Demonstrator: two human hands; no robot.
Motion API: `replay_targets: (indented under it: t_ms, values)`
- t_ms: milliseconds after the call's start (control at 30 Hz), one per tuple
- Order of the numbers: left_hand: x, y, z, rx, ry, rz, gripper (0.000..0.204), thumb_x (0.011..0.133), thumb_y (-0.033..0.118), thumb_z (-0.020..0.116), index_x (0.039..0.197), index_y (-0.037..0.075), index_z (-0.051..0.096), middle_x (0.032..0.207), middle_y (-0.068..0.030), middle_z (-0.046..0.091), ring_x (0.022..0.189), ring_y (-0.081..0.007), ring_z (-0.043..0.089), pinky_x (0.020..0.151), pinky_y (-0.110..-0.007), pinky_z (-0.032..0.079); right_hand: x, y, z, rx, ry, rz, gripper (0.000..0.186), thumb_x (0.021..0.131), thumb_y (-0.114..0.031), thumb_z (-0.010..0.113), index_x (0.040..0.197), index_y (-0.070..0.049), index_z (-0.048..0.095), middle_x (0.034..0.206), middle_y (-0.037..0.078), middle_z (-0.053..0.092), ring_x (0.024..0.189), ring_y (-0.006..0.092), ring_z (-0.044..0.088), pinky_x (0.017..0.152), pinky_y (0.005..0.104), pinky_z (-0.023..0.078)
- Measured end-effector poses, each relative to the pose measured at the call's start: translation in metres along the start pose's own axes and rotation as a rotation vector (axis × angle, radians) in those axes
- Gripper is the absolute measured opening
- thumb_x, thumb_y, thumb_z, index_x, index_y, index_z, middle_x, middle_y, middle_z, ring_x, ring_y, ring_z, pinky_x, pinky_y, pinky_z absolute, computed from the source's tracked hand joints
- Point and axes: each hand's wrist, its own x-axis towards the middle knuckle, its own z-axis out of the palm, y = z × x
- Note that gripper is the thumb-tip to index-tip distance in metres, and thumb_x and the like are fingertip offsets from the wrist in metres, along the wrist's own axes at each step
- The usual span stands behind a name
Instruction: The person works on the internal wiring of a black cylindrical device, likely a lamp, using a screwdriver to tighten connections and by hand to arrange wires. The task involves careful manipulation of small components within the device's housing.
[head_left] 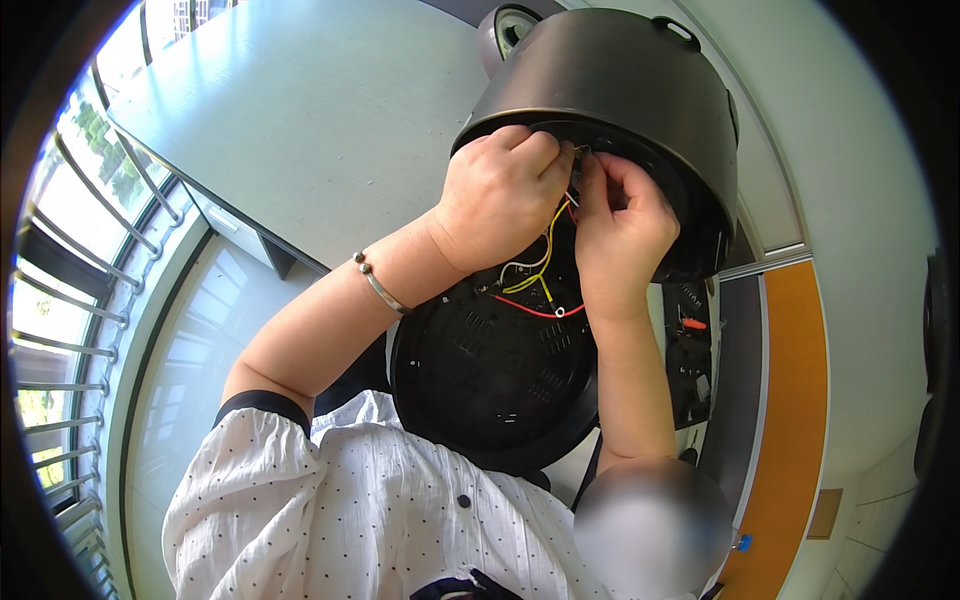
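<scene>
A dark cylindrical appliance body [610, 75], like a cooker's housing, lies on its side on the table with its open bottom facing me. At that rim my left hand [505, 195] is closed, its fingertips pinched together. Right beside it, my right hand [625, 225] pinches with thumb and forefinger, the two sets of fingertips nearly touching. A tiny metallic piece [584, 150] shows between them; what each hand grips is mostly hidden. Yellow wires [545, 270], a white wire and a red wire [530, 308] with a ring terminal hang below, over a round black base cover [470, 390] with vent slots.
The pale table [300, 110] stretches to the left and back. Behind the housing stands a rounded grey part [508, 35]. A black tray [690, 370] with small parts and an orange-red item lies at the right. Barred windows [75, 250] line the left side.
</scene>
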Motion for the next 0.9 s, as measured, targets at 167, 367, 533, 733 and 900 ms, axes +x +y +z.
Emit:
replay_targets:
  t_ms: [167, 367, 533, 733, 900]
  values:
    - [0.000, 0.003, -0.004, 0.005, -0.056, 0.008, 0.019, 0.064, 0.010, 0.058, 0.080, 0.001, 0.063, 0.067, -0.0008, 0.048, 0.061, -0.0151, 0.050, 0.047, -0.027, 0.043, 0.001, -0.003, -0.001, -0.031, -0.019, 0.006, 0.005, 0.073, -0.004, 0.065, 0.073, 0.001, 0.062, 0.065, 0.014, 0.061, 0.054, 0.0266, 0.060, 0.051, 0.0324, 0.047]
    - [0.000, 0.003, -0.005, 0.003, -0.057, 0.010, 0.018, 0.065, 0.010, 0.058, 0.080, 0.002, 0.063, 0.067, -0.0008, 0.048, 0.060, -0.0150, 0.050, 0.047, -0.027, 0.043, 0.001, -0.002, 0.000, -0.030, -0.043, 0.029, 0.005, 0.074, -0.003, 0.063, 0.073, 0.001, 0.063, 0.064, 0.016, 0.061, 0.055, 0.0290, 0.060, 0.052, 0.0338, 0.047]
    - [0.000, 0.001, -0.001, -0.016, -0.016, -0.002, 0.016, 0.065, 0.007, 0.062, 0.081, 0.005, 0.064, 0.068, -0.0001, 0.051, 0.055, -0.0152, 0.050, 0.045, -0.027, 0.042, 0.003, -0.006, -0.002, -0.047, -0.068, 0.071, 0.006, 0.074, -0.004, 0.063, 0.074, 0.002, 0.063, 0.064, 0.016, 0.060, 0.055, 0.0296, 0.060, 0.052, 0.0345, 0.047]
    - [-0.001, -0.005, -0.001, -0.076, 0.033, -0.014, 0.016, 0.063, 0.004, 0.062, 0.080, 0.007, 0.064, 0.068, -0.0015, 0.053, 0.055, -0.0173, 0.053, 0.046, -0.029, 0.044, 0.002, -0.009, 0.006, -0.115, -0.037, 0.033, 0.006, 0.075, -0.006, 0.063, 0.074, 0.000, 0.063, 0.066, 0.018, 0.061, 0.058, 0.0320, 0.060, 0.055, 0.0371, 0.048]
    - [-0.007, -0.005, 0.002, -0.171, -0.016, 0.000, 0.013, 0.054, 0.014, 0.059, 0.066, 0.009, 0.060, 0.067, -0.0030, 0.051, 0.059, -0.0206, 0.053, 0.050, -0.032, 0.045, -0.002, -0.009, 0.003, -0.183, -0.027, 0.119, 0.011, 0.079, -0.006, 0.063, 0.086, 0.001, 0.066, 0.074, 0.019, 0.064, 0.060, 0.0234, 0.063, 0.059, 0.0316, 0.049]
